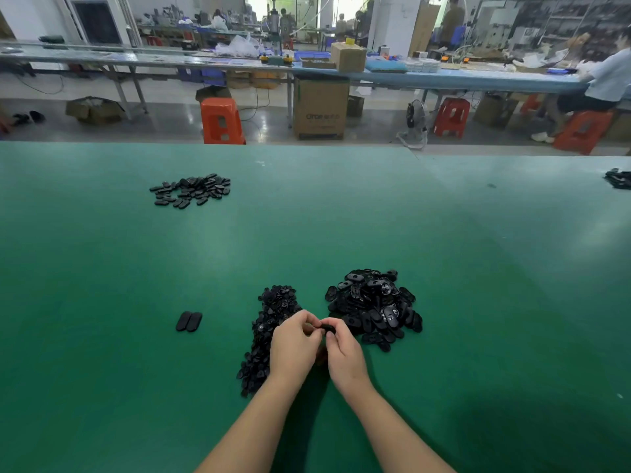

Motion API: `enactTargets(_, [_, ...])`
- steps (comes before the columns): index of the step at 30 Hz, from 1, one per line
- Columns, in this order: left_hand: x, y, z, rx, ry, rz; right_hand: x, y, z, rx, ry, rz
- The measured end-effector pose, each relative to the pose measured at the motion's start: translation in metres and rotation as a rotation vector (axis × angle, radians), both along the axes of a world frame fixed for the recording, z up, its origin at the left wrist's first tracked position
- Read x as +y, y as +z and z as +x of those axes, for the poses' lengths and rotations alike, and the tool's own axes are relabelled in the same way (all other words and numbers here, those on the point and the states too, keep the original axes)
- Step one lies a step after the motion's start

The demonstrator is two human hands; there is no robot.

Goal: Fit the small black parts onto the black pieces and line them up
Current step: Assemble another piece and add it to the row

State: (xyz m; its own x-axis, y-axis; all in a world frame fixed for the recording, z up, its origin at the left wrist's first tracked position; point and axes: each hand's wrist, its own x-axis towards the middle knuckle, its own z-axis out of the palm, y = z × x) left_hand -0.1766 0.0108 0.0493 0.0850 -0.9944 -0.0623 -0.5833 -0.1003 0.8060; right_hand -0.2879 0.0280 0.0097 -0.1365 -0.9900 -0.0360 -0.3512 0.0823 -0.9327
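Black piece is pinched between left hand and right hand above the green worktop; two finished pieces are lined up, both heaps remain.

Both forearms are bare to the frame edge, and the hands wear no gloves.

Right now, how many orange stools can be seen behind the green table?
3, perhaps more hidden: one left of the big carton, one right of the fan, one under the seated person.
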Motion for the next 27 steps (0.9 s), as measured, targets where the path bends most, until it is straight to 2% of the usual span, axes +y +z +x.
enactTargets(6, [-0.008,0.003,0.007,-0.138,-0.076,-0.012,0.001,-0.002,0.000,-0.090,-0.002,0.015])
enactTargets(17, [-0.011,0.008,0.016,-0.040,-0.052,0.073,0.001,0.002,-0.002,-0.063,0.017,-0.003])
enactTargets(27, [-0.009,0.008,0.019,-0.030,-0.060,0.072,0.001,-0.002,-0.001,-0.042,0.001,0.009])
